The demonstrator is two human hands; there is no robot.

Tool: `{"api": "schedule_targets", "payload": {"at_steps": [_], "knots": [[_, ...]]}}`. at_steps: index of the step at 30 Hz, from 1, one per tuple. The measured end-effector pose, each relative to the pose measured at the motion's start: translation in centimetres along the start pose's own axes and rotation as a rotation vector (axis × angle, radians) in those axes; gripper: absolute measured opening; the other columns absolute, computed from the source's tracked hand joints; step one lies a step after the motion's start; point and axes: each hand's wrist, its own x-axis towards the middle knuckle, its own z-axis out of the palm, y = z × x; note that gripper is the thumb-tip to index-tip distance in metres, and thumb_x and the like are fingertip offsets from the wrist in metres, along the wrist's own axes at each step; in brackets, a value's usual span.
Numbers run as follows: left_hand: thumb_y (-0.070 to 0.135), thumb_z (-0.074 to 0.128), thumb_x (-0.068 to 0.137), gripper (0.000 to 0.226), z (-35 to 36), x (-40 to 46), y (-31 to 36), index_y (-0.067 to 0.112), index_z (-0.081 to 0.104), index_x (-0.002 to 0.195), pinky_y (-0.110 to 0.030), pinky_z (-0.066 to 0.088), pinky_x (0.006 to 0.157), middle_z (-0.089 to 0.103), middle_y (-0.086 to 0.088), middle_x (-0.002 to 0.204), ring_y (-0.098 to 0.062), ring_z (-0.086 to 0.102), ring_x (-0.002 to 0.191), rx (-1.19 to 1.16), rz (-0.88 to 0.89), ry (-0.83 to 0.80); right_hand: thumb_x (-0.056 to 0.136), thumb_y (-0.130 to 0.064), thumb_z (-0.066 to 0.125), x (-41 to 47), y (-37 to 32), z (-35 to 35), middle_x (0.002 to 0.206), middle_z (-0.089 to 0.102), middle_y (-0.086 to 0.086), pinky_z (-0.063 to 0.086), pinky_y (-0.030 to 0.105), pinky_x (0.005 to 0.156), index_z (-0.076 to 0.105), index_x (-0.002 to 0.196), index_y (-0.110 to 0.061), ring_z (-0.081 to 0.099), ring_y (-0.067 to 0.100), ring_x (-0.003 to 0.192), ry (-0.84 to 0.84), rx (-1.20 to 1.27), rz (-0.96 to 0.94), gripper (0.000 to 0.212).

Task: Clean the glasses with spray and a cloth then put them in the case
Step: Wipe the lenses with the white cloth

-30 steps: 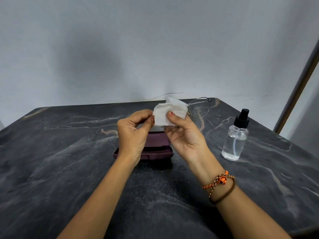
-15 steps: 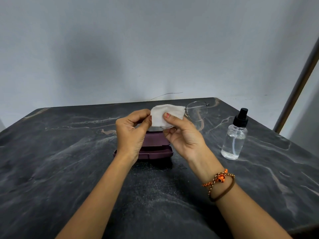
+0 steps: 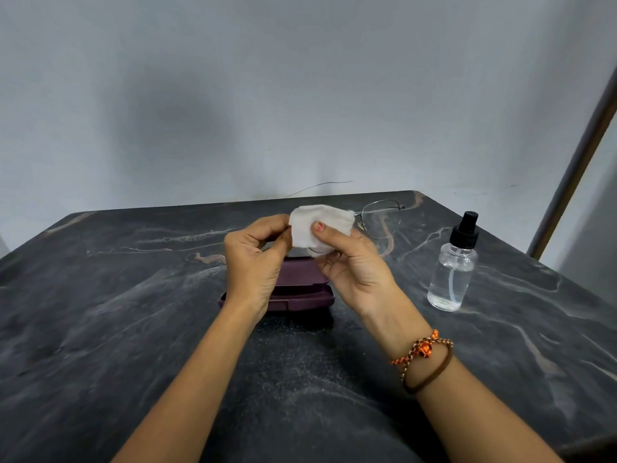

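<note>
Wiping step: left hand (image 3: 255, 262) pinches the frame at the cloth's edge, fingers curled; right hand (image 3: 354, 262) has the cloth (image 3: 315, 225) pinched over one lens, thumb on top, other lens of the glasses (image 3: 380, 218) sticking out bare to the right, all held up over the case (image 3: 300, 292). Case sits on the table (image 3: 133, 312), looks open but mostly hidden by the hands; spray (image 3: 452, 265) stands to the right, well apart, untouched. Next, I'd guess: shift cloth to the bare lens, then fold the temples before dropping them in the case.

head-worn view, looking down, table (image 3: 100, 329) close
</note>
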Motion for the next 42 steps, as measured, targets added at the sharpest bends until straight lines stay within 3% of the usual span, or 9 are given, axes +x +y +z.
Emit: {"api": "schedule_targets", "payload": {"at_steps": [3, 6, 12, 16, 20, 26, 32, 39, 42], "knots": [[0.016, 0.071, 0.064, 0.018, 0.02, -0.2, -0.04, 0.031, 0.073, 0.072, -0.032, 0.054, 0.078, 0.072, 0.015, 0.074, -0.013, 0.065, 0.084, -0.01, -0.008, -0.005, 0.078, 0.008, 0.054, 0.08, 0.07, -0.06, 0.073, 0.07, 0.002, 0.054, 0.019, 0.06, 0.063, 0.084, -0.009, 0.067, 0.01, 0.065, -0.036, 0.133, 0.012, 0.021], [0.006, 0.071, 0.068, 0.027, 0.11, -0.28, -0.12, 0.033, 0.073, 0.072, -0.037, 0.054, 0.082, 0.072, 0.015, 0.075, -0.015, 0.066, 0.085, 0.003, -0.007, -0.003, 0.076, 0.004, 0.058, 0.1, 0.23, -0.01, 0.08, 0.067, 0.004, 0.052, 0.015, 0.056, 0.063, 0.092, -0.008, 0.065, 0.007, 0.063, -0.059, 0.058, -0.009, 0.02], [0.021, 0.07, 0.06, 0.016, -0.05, -0.14, 0.23, 0.035, 0.072, 0.066, -0.025, 0.054, 0.077, 0.071, 0.019, 0.07, -0.002, 0.065, 0.077, -0.019, -0.025, -0.006, 0.074, 0.016, 0.055, 0.08, -0.08, -0.3, 0.065, 0.071, 0.0, 0.054, 0.016, 0.057, 0.063, 0.082, -0.006, 0.067, 0.008, 0.06, -0.068, -0.062, -0.039, 0.025], [0.007, 0.069, 0.064, 0.023, -0.06, 0.14, 0.35, 0.03, 0.071, 0.064, -0.013, 0.051, 0.067, 0.07, 0.017, 0.065, 0.001, 0.064, 0.071, -0.049, -0.023, 0.008, 0.079, 0.004, 0.056, 0.23, -0.21, -0.33, 0.065, 0.069, -0.001, 0.05, 0.015, 0.052, 0.062, 0.083, -0.008, 0.064, 0.006, 0.056, -0.04, -0.02, -0.022, 0.014], [0.001, 0.07, 0.066, 0.033, -0.05, -0.04, 0.11, 0.033, 0.072, 0.062, -0.018, 0.053, 0.074, 0.071, 0.017, 0.069, -0.001, 0.065, 0.076, -0.007, -0.016, -0.039, 0.071, -0.018, 0.064, 0.33, -0.05, -0.38, 0.063, 0.068, -0.004, 0.043, 0.014, 0.051, 0.064, 0.079, -0.011, 0.059, 0.004, 0.054, 0.016, -0.05, -0.065, 0.011], [0.003, 0.07, 0.068, 0.022, -0.05, 0.03, 0.22, 0.025, 0.071, 0.071, -0.026, 0.055, 0.077, 0.071, 0.016, 0.07, -0.009, 0.066, 0.08, 0.006, -0.023, -0.006, 0.066, 0.006, 0.063, 0.28, 0.25, -0.37, 0.067, 0.072, -0.001, 0.055, 0.018, 0.061, 0.064, 0.084, -0.005, 0.068, 0.009, 0.063, -0.061, -0.052, -0.076, 0.022], [0.002, 0.069, 0.066, 0.028, -0.15, 0.29, 0.54, 0.029, 0.073, 0.061, -0.012, 0.051, 0.067, 0.07, 0.015, 0.064, 0.0, 0.065, 0.07, -0.074, -0.026, -0.002, 0.061, -0.019, 0.064, 0.32, 0.03, -0.32, 0.065, 0.07, -0.001, 0.048, 0.015, 0.051, 0.063, 0.084, -0.009, 0.062, 0.006, 0.054, -0.026, 0.009, -0.071, 0.025], [0.014, 0.07, 0.064, 0.015, -0.33, 0.12, 0.19, 0.026, 0.07, 0.072, -0.025, 0.056, 0.076, 0.071, 0.017, 0.07, -0.009, 0.066, 0.079, -0.032, 0.005, -0.02, 0.061, 0.002, 0.063, 0.39, 0.49, -0.49, 0.072, 0.073, 0.001, 0.056, 0.019, 0.063, 0.063, 0.09, -0.005, 0.069, 0.01, 0.069, -0.099, -0.011, -0.072, 0.03], [0.011, 0.069, 0.064, 0.014, -0.32, 0.17, 0.38, 0.024, 0.069, 0.07, -0.019, 0.054, 0.071, 0.07, 0.019, 0.068, -0.001, 0.065, 0.074, -0.023, 0.008, -0.018, 0.049, 0.001, 0.068, 0.61, 0.21, -0.77, 0.07, 0.073, 0.001, 0.056, 0.019, 0.061, 0.069, 0.08, -0.009, 0.069, 0.01, 0.067, -0.122, -0.033, -0.06, 0.033]]}}
